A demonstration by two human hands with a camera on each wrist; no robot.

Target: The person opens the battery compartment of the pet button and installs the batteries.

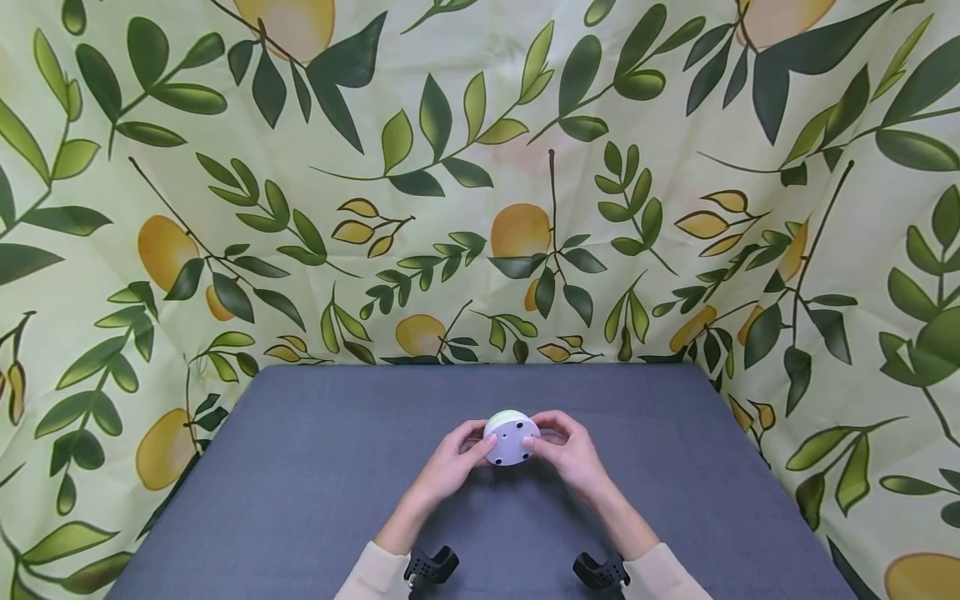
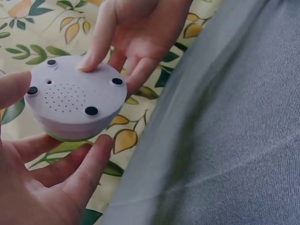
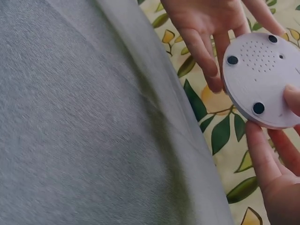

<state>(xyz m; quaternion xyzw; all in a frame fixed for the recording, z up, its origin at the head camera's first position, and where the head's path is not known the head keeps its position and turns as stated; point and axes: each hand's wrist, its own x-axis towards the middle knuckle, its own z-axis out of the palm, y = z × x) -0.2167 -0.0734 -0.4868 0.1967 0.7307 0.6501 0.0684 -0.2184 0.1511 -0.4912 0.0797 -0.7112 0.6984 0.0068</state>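
A round white device (image 1: 510,446) is held up between both hands over the table, its flat underside facing me. In the left wrist view, that underside (image 2: 75,105) has several black round feet, a cluster of small holes like a speaker grille and one larger hole. A green edge shows on its far side. My left hand (image 1: 448,465) grips one side, thumb on the underside and fingers behind. On the opposite side my right hand (image 1: 576,458) holds it likewise, its thumb (image 3: 293,97) pressing the underside in the right wrist view. The device's far face is hidden.
Under the hands lies a table (image 1: 337,483) with a dark grey-blue cloth. A leaf-and-fruit patterned curtain (image 1: 465,183) stands behind it and along both sides. Black wrist-worn mounts (image 1: 431,568) sit at the sleeve cuffs.
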